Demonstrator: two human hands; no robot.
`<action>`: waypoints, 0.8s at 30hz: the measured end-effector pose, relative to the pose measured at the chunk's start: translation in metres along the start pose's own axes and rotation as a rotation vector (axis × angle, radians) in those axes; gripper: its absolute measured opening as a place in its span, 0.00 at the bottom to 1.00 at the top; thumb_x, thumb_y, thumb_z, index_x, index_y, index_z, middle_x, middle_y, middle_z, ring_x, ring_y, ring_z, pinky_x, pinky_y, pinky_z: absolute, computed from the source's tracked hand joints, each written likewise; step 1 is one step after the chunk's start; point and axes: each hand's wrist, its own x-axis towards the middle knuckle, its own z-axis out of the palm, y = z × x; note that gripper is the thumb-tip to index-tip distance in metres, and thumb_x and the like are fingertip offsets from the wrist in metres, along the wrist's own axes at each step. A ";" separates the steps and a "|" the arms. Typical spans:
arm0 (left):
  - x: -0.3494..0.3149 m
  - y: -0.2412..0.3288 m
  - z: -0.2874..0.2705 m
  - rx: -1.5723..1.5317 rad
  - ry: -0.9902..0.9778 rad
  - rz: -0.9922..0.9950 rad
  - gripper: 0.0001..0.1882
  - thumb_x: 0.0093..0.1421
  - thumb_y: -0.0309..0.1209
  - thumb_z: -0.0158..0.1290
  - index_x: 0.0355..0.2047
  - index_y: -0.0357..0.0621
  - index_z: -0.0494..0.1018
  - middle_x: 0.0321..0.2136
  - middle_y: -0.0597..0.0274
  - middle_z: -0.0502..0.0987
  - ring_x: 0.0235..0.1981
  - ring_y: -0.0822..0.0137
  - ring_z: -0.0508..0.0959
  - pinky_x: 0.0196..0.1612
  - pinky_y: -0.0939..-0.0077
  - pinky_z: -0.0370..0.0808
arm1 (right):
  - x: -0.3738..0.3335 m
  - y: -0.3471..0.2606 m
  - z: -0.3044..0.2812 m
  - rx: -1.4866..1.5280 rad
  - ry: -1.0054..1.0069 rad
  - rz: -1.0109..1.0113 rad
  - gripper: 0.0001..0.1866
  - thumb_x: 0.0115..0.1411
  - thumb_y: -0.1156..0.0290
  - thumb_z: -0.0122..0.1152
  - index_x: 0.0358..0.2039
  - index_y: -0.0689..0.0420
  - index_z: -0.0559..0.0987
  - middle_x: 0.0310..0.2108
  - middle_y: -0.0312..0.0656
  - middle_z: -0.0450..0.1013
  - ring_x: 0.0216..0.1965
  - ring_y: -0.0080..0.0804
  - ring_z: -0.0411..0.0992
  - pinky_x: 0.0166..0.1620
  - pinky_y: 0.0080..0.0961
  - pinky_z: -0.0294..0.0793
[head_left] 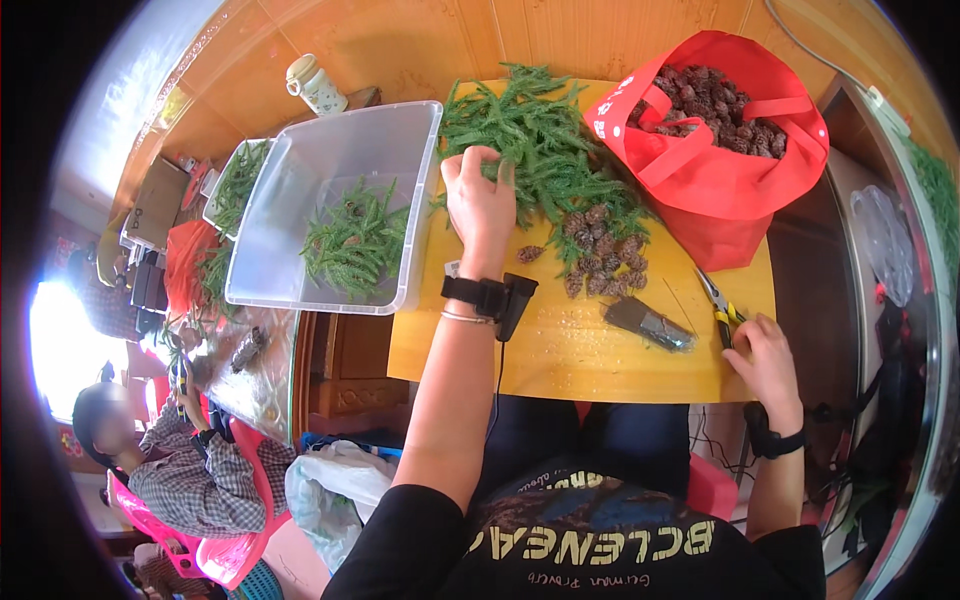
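My left hand (482,205) is at the near left edge of a heap of artificial green pine sprigs (545,140), its fingers curled in around a sprig; the fingertips are partly hidden. At the table's right front corner, my right hand (768,362) has its fingers closed on the yellow-and-black handles of pliers (718,300), whose jaws point away from me. Between the hands lie a cluster of brown pine cones (605,255), a single pine cone (529,254) and a bundle of dark thin wires (648,325) in clear wrap.
A red bag (700,195) full of pine cones stands at the back right. On the left, a clear plastic bin (405,280) holds finished-looking sprig bunches (355,240). A bottle (316,85) stands behind it. Another person (200,470) works at a side table on the far left.
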 end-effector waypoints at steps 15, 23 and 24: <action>-0.105 0.057 -0.081 -1.559 -0.423 -0.603 0.02 0.66 0.30 0.38 0.38 0.47 0.59 0.36 0.58 0.73 0.24 0.76 0.71 0.27 0.85 0.69 | 0.076 -0.139 -0.011 1.298 -0.271 0.019 0.14 0.63 0.72 0.45 0.47 0.63 0.66 0.39 0.40 0.70 0.40 0.22 0.69 0.41 0.19 0.70; -0.127 0.045 -0.084 -1.569 -0.522 -0.619 0.02 0.66 0.29 0.38 0.37 0.47 0.60 0.37 0.59 0.72 0.27 0.76 0.73 0.28 0.87 0.69 | 0.074 -0.154 0.007 1.441 -0.144 0.021 0.14 0.60 0.76 0.50 0.46 0.63 0.66 0.36 0.34 0.68 0.37 0.18 0.68 0.38 0.16 0.70; -0.129 0.040 -0.085 -1.561 -0.604 -0.607 0.03 0.65 0.28 0.41 0.38 0.46 0.60 0.38 0.58 0.71 0.30 0.74 0.73 0.32 0.85 0.70 | 0.073 -0.153 0.005 1.417 -0.144 0.008 0.13 0.59 0.77 0.50 0.45 0.63 0.67 0.35 0.34 0.68 0.36 0.18 0.68 0.38 0.16 0.69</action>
